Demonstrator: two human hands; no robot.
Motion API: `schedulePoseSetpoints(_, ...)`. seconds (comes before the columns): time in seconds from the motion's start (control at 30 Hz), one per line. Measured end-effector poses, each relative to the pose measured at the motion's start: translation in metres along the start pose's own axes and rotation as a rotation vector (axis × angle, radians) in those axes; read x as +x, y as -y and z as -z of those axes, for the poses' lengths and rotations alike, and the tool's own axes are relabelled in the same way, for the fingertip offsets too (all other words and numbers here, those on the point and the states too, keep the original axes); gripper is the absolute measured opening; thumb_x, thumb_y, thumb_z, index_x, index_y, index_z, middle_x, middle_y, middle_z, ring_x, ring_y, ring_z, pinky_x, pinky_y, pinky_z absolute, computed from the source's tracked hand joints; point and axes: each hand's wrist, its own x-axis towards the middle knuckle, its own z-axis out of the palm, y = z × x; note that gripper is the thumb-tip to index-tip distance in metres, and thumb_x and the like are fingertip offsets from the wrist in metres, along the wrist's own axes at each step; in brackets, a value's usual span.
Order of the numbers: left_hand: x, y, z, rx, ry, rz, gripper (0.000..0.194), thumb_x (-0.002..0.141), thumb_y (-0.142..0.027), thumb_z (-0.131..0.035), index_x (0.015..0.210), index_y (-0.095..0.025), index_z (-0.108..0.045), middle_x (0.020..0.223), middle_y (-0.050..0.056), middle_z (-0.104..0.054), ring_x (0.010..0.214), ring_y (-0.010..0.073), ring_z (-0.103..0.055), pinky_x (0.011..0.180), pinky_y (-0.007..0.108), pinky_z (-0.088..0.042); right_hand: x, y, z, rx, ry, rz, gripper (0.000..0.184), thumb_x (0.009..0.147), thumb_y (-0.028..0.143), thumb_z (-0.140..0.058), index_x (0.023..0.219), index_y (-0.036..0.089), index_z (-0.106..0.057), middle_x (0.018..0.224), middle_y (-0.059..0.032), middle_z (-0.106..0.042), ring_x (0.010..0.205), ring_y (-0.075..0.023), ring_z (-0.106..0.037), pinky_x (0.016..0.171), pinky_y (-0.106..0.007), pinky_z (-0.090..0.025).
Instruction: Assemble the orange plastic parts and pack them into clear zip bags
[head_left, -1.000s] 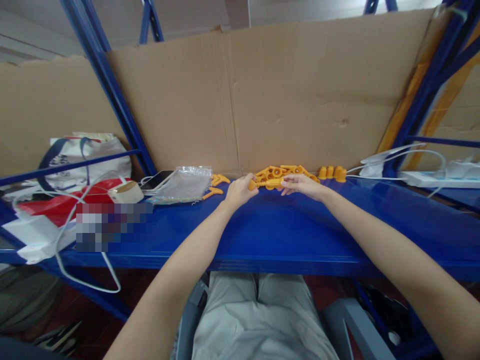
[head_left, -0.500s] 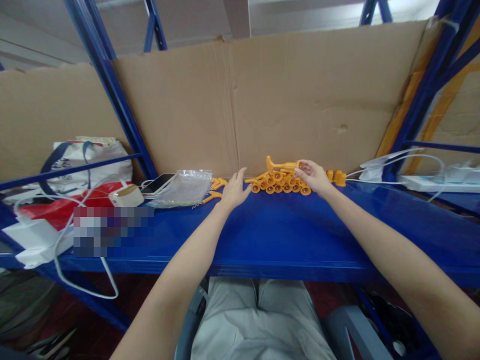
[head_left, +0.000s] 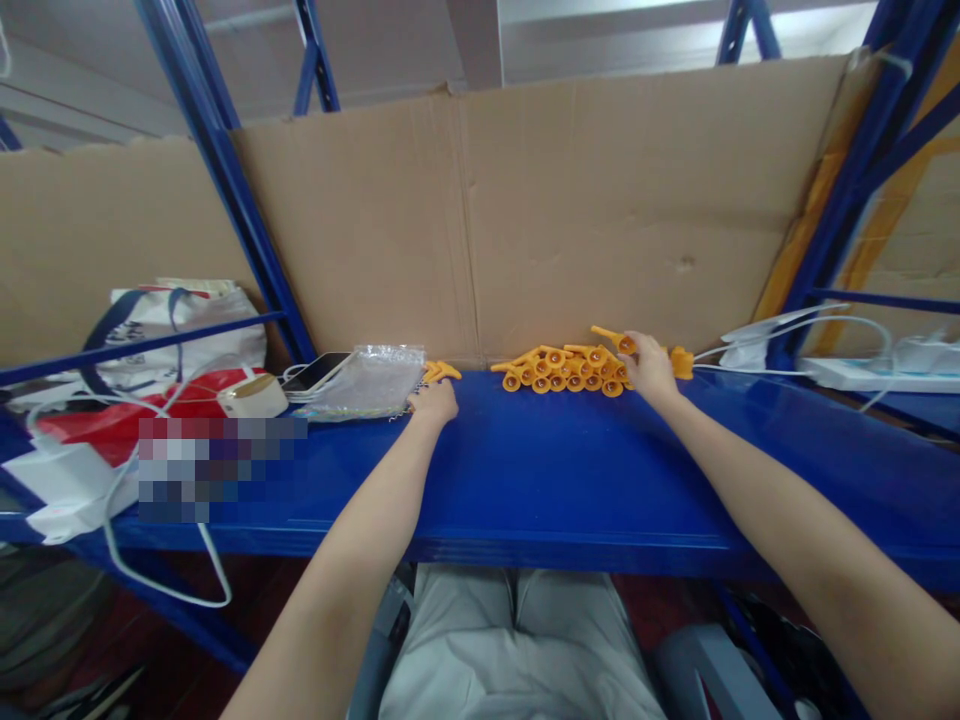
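Observation:
My right hand [head_left: 651,368] is closed at the right end of a stacked pile of orange plastic pieces [head_left: 556,372]. Its fingers hold an orange cup-ended plastic piece [head_left: 611,338], whose narrow shaft points up and to the left above the pile. The pile's round hollow ends face me. On the left, my left hand [head_left: 435,400] has its fingers curled down beside several thin, branched orange pieces [head_left: 441,371]. Whatever those fingers grip is hidden behind the hand. More orange pieces [head_left: 682,363] lie just right of my right hand.
A clear plastic bag [head_left: 367,382] and a phone [head_left: 321,371] lie left of my left hand on the blue shelf [head_left: 525,480]. White chargers and cables [head_left: 67,470] crowd the far left. Cardboard [head_left: 585,220] stands behind, and a white power strip [head_left: 847,368] is at right.
My left hand has moved left and down from the pile to the thin pieces, its fingers curling. My right hand has shifted right; the T-handled piece it held above the pile no longer shows there.

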Motion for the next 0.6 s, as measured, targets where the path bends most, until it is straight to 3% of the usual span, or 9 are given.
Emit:
schedulePoseSetpoints(0.23, 0.002, -0.003, -0.002, -0.05, -0.064, -0.197, 0.044, 0.083, -0.013, -0.059, 0.126, -0.016, -0.06, 0.135, 0.018, -0.058, 0.125, 0.0307, -0.056, 0.104, 0.04, -0.045, 0.0, -0.007, -0.012, -0.043, 0.174, -0.015, 0.053, 0.081, 0.017, -0.051, 0.134, 0.014, -0.058, 0.135, -0.0168, -0.06, 0.127, -0.0326, -0.055, 0.11, -0.052, -0.04)
schedulePoseSetpoints(0.43, 0.008, -0.008, -0.01, -0.074, -0.101, -0.294, 0.04, 0.082, -0.007, -0.059, 0.12, -0.017, -0.065, 0.125, 0.011, -0.064, 0.118, 0.0225, -0.06, 0.103, 0.027, -0.044, 0.006, -0.022, -0.01, -0.043, 0.314, -0.012, 0.072, 0.079, 0.029, -0.059, 0.149, 0.017, -0.043, 0.152, -0.0124, -0.044, 0.142, -0.0326, -0.038, 0.116, -0.054, -0.03)
schedulePoseSetpoints(0.53, 0.01, -0.01, -0.013, -0.115, -0.119, -0.299, 0.038, 0.082, -0.009, -0.06, 0.119, -0.018, -0.065, 0.122, 0.01, -0.065, 0.115, 0.0222, -0.061, 0.101, 0.028, -0.045, 0.016, -0.031, -0.003, -0.013, 0.249, -0.057, 0.072, 0.082, 0.032, -0.056, 0.151, 0.023, -0.04, 0.154, -0.0091, -0.043, 0.144, -0.032, -0.033, 0.116, -0.057, -0.028)
schedulePoseSetpoints(0.6, 0.011, -0.011, -0.014, -0.146, -0.119, -0.291, 0.036, 0.083, -0.013, -0.061, 0.118, -0.018, -0.065, 0.12, 0.01, -0.065, 0.114, 0.0228, -0.061, 0.1, 0.03, -0.046, 0.024, -0.04, 0.004, 0.004, 0.148, -0.126, 0.068, 0.085, 0.03, -0.049, 0.152, 0.023, -0.038, 0.154, -0.0077, -0.043, 0.144, -0.0284, -0.035, 0.116, -0.052, -0.031)
